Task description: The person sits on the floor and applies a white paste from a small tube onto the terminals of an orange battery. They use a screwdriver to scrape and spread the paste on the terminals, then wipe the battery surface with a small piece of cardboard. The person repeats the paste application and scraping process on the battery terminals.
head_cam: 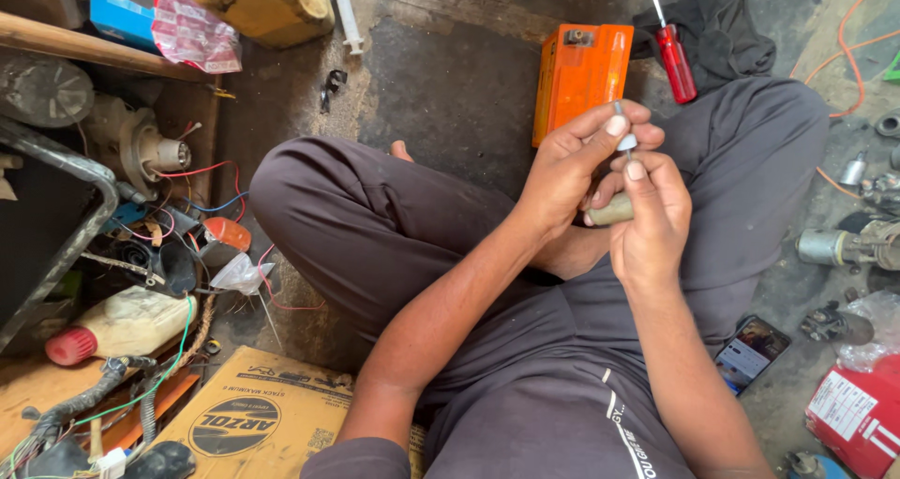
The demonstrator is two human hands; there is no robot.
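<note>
Head view: a small cylindrical metal part (614,209) is held above the lap of a person seated cross-legged on the floor. Its long axis is seen to run roughly left to right, tilted slightly, with the visible end directed toward the left hand (572,174). The right hand (652,221) is closed around the part, most of which is hidden in the fist. A thin metal pin (622,130), roughly upright, is pinched between the thumb and fingertips of the left hand, and its lower end is met by the right thumb. An orange box (579,78) is noted on the floor just beyond the hands, with a red-handled screwdriver (673,55) beside it. A phone (750,351) lies by the right knee.
</note>
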